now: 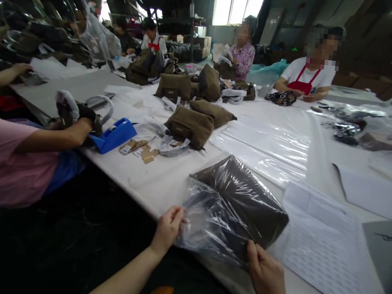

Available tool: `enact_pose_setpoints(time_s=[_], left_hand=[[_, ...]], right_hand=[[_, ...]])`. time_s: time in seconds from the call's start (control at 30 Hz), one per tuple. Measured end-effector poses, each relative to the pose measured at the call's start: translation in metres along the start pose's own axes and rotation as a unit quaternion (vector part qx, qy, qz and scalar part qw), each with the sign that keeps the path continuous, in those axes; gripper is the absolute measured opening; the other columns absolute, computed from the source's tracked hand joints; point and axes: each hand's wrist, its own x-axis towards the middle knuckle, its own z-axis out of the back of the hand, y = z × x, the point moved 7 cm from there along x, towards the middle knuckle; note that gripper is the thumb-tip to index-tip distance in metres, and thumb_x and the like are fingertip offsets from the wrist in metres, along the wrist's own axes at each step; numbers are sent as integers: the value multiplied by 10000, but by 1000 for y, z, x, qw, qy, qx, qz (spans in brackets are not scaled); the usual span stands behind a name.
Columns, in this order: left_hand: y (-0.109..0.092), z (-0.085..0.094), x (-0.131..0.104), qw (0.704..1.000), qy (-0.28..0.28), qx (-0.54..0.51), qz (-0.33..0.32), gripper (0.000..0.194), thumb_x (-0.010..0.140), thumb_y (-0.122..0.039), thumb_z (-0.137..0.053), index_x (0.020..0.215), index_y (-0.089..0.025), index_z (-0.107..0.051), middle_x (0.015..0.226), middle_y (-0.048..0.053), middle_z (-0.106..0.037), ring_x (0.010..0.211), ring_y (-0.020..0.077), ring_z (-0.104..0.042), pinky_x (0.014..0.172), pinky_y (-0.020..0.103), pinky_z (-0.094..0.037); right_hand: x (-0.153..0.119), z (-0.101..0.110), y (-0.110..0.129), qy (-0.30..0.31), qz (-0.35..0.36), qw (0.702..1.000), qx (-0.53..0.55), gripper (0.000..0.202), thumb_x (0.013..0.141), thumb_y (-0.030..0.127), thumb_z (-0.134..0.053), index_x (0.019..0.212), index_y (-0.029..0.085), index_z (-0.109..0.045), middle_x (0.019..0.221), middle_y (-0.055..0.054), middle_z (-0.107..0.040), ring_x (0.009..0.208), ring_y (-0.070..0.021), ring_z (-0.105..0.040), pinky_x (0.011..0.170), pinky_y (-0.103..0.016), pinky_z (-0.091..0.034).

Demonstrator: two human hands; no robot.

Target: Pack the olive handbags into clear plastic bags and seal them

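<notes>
Room: a dim workshop with a bright window (239, 3) at the back, stacked goods along the left, and several people seated around one long worktop (164, 181) covered in white.
Near edge: a dark brown bag (247, 195) lies inside a clear plastic sleeve (209, 219), at the worktop's near edge, its open end toward the camera wearer.
Left hand: the left hand (168, 229) has its fingers closed on the left side of the sleeve's open end, pinching the film.
Right hand: the right hand (266, 275) grips the sleeve's right corner, thumb on top, fingers closed on the plastic.
Beside the bag: a white printed sheet (326, 247) lies just to the right of it; flat clear plastic bags (266, 148) lie behind it.
Middle of worktop: olive-brown fabric bags (189, 125) are scattered across it, some lying, some upright, with white wrapped straps (173, 146) beside them and small tan tags (139, 149) close to the edge.
Left side: a blue tape dispenser (114, 134) sits by the tags; a co-worker's arm (48, 137) in a pink sleeve reaches onto the worktop just beside it, touching a bag with wrapped handles (80, 110).
Far side: a person in a red apron (308, 79) and a person in a patterned top (243, 58) are seated at the far edge, well apart from the sleeved bag.
</notes>
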Motion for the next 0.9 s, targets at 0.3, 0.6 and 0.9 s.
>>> enact_pose_setpoints(time_s=[0.3,0.6,0.9], left_hand=[[-88,-69,-31,817,43,320,-478,536,896,-329,-428,1360,-76,-336,1397,131,-387,1343,281,-251,1070,474,-321],[-89,-81,2,828,27,346,-441,538,909,-394,-387,1388,-163,-301,1428,60,-347,1374,254,-161,1143,491,-59],[-54,-97,12,799,-21,403,-445,567,880,-453,-370,1397,-240,-281,1467,-34,-246,1382,276,-112,1126,534,-65]], right_hand=[[-1,0,4,16,2,1000,-7,496,928,491,-312,547,214,-468,461,12,-469,395,-124,-429,474,-266,-273],[-13,6,-4,-3,0,1000,31,461,927,481,-334,582,209,-475,466,16,-463,403,-116,-445,449,-234,-325],[34,-93,35,-18,89,995,-43,525,770,680,-208,656,388,-629,523,-102,-502,631,-297,-572,462,-385,-358]])
